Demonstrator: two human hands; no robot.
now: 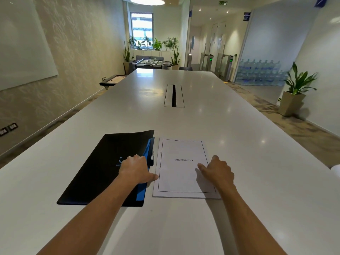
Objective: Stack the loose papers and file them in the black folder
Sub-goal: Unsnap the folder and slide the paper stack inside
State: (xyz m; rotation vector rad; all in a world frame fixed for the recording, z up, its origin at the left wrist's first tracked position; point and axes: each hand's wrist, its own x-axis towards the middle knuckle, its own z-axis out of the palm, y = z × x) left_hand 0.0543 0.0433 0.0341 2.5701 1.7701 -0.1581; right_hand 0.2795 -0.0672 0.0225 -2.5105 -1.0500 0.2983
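The stacked papers [184, 168] lie flat on the white worktop [239, 126], just right of the black folder [99, 172], edges roughly squared. The right hand [218, 172] rests on the stack's right edge, fingers loosely spread, gripping nothing. The left hand [136, 169] presses flat on the folder's right edge. The sheets look light, floppy and apt to slide, so pinching a long edge seems safest.
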